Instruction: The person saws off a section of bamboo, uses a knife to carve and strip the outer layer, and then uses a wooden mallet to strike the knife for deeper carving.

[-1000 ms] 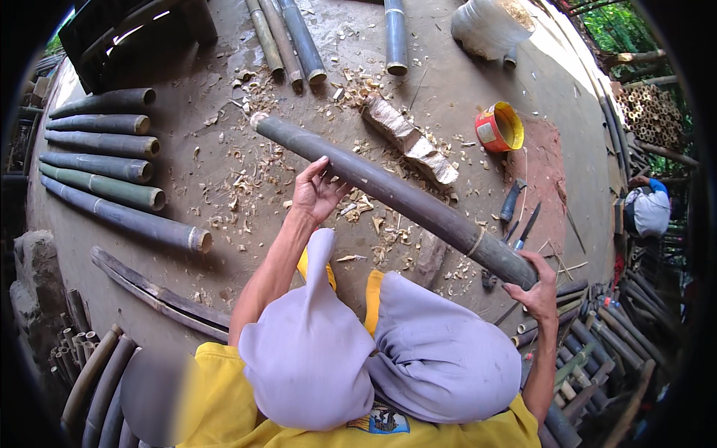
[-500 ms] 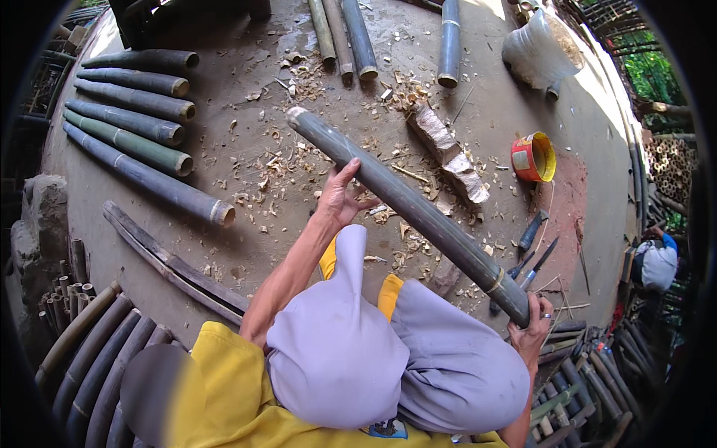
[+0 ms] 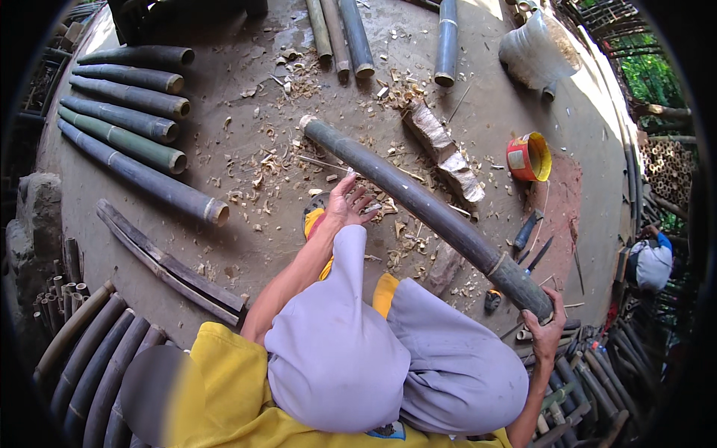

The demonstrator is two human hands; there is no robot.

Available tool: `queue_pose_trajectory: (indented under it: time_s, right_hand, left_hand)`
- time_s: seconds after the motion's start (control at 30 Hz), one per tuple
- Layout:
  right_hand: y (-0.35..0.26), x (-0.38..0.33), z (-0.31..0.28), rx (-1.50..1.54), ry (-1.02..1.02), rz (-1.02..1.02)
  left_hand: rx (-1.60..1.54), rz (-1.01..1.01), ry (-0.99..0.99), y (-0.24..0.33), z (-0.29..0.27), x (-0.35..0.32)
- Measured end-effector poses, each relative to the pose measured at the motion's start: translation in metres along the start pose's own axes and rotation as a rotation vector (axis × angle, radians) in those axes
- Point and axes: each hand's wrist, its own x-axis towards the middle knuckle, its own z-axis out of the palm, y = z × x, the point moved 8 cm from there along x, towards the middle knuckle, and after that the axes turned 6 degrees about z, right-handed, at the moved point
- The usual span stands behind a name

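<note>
Bamboo pole [image 3: 429, 213]; right hand [image 3: 547, 334] grips end.

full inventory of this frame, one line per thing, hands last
long bamboo pole: 1, dark grey-green, lying diagonally across the floor in front of the knees
bamboo poles: 5, grey and green, side by side at upper left
bamboo poles: 4, grey-green, top centre
split bamboo strips: a few, dark, left of the person
bark piece: 1, pale brown, beyond the long pole
small bucket: 1, red with yellow inside, on its side at right
blades: 2 or so, dark, at right
shavings: many, tan, strewn on the floor
left hand: 1, beside the pole's middle; contact unclear
right hand: 1, gripping the pole's near end
</note>
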Motion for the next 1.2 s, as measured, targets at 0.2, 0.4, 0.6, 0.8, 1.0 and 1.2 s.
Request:
queue_pose_trajectory:
  time_s: [0.2, 0.4, 0.6, 0.8, 1.0, 1.2]
  right_hand:
    - [0.014, 0.005, -0.005, 0.008, -0.070, 0.077]
    - [0.013, -0.008, 0.038, 0.175, -0.259, 0.125]
    - [0.030, 0.017, 0.165, 0.354, -0.400, -0.021]
    - [0.004, 0.153, 0.273, -0.165, 0.012, -0.346]
    - [-0.004, 0.187, 0.325, -0.518, -0.050, -0.507]
    - [0.029, 0.109, 0.170, 0.083, 0.316, -0.362]
  left_hand:
    - [-0.198, 0.013, -0.062, -0.005, 0.003, 0.040]
    - [-0.428, 0.050, -0.436, 0.027, 0.055, -0.011]
    - [-0.251, 0.676, -0.409, 0.161, 0.022, -0.081]
    - [0.137, 1.103, -0.516, 0.265, 0.054, -0.194]
    - [0.346, 1.440, -0.383, 0.288, 0.054, -0.246]
    - [0.329, 1.469, -0.385, 0.290, 0.053, -0.243]
